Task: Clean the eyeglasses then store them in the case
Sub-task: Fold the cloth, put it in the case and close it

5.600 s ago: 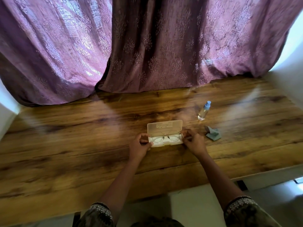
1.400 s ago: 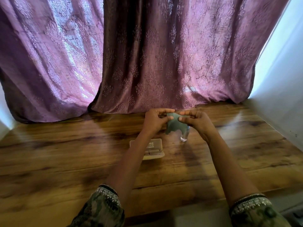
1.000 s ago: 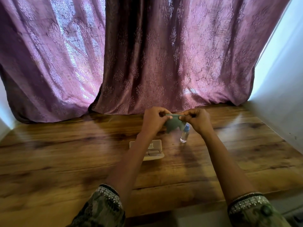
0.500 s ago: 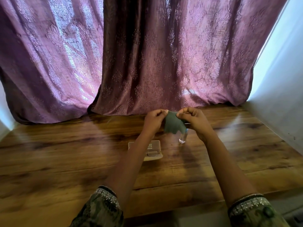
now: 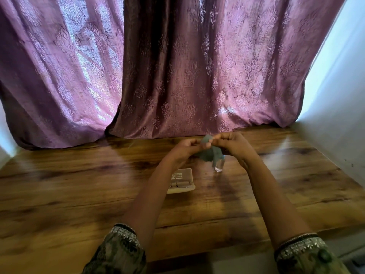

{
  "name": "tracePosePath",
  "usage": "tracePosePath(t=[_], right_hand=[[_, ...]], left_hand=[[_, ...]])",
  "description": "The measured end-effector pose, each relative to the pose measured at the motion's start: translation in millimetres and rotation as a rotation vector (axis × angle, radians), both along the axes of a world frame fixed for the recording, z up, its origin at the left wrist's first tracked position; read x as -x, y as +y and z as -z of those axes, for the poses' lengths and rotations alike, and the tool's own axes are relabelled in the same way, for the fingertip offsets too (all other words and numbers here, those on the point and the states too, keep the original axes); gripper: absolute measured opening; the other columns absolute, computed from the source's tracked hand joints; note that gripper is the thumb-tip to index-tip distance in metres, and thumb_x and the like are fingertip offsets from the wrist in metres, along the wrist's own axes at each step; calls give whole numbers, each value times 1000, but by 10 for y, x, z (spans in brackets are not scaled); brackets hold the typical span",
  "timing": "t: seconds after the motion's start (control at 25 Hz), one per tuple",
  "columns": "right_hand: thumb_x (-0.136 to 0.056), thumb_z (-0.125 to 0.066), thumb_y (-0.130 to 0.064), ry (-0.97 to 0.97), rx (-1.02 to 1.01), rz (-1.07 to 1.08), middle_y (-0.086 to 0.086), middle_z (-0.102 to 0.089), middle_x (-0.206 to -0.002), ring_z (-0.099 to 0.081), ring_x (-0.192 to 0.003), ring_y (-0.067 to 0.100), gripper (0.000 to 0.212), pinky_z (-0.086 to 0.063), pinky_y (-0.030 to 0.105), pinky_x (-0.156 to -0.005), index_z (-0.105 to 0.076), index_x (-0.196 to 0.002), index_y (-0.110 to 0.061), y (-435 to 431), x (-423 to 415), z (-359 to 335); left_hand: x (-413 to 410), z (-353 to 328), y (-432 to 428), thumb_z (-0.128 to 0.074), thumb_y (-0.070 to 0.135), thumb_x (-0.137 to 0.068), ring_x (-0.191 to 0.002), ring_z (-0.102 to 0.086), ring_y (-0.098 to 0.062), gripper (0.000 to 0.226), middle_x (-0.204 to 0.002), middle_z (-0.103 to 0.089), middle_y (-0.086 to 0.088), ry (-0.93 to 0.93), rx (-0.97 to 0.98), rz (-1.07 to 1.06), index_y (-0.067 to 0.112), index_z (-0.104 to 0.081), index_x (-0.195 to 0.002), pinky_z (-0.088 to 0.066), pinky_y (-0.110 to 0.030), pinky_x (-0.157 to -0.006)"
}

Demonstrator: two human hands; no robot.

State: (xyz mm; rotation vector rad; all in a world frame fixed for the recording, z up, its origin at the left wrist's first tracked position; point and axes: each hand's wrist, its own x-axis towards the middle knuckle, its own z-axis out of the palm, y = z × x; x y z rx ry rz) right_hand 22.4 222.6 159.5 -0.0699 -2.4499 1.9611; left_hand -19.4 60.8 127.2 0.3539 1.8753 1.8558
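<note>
Looks mid-clean: left hand point(image 5: 185, 148) and right hand point(image 5: 233, 144) each pinch the cloth point(image 5: 209, 156) in their grip just beyond the open case point(image 5: 180, 179) on the surface point(image 5: 79, 184); eyeglasses not visible, storing not done.

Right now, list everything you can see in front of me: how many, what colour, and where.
mauve patterned fabric curtains: two panels, mauve, hanging behind the table's far edge
brown wooden table: one, brown, across the foreground
pale wall: one, whitish, right side
beige plastic eyeglasses case: one, beige, open on the table, partly behind the left forearm
small clear spray bottle: one, clear, standing right of the case, top hidden by the cloth
grey-green cleaning cloth: one, grey-green, held above the table
eyeglasses: not plainly visible
patterned sleeves: two, dark green with pale trim, bottom edge
hands: two; left hand and right hand both pinch the cloth
</note>
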Motion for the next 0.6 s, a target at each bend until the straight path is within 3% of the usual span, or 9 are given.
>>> tracePosePath(t=[0.16,0.32,0.44,0.6], right_hand=[[-83,-64,-11,-39,200,83,4,-65,-72,-59,-63,12,6,-51,21,-57,-63,-78,-13,24,15,15],[-87,-57,-5,-58,374,136,-3,-65,-53,-58,-47,8,19,-51,20,-50,-56,-70,-13,-23,46,125],[-88,-57,-6,-106,423,154,3,-63,-59,-55,-55,15,17,-52,27,-62,-58,-72,-12,-53,84,200],[-86,-56,2,-98,426,80,-4,-69,-54,-65,-52,3,14,-53,12,-51,-61,-77,-7,-13,84,192]], left_hand=[[-3,116,-47,-62,17,-85,-80,-59,-13,7,-87,-64,-1,-154,-111,-42,16,-63,-92,-46,-27,-77],[-23,84,-9,-56,15,-89,-84,-63,-14,7,-89,-64,-3,-195,-344,-174,12,-62,-90,-58,-27,-74],[-45,46,39,-57,16,-89,-84,-62,-15,6,-88,-64,-3,-163,-285,-247,13,-62,-85,-59,-27,-67],[-56,-20,16,-59,7,-87,-79,-63,-15,4,-86,-64,-7,-150,-270,-261,7,-63,-87,-57,-20,-53]])
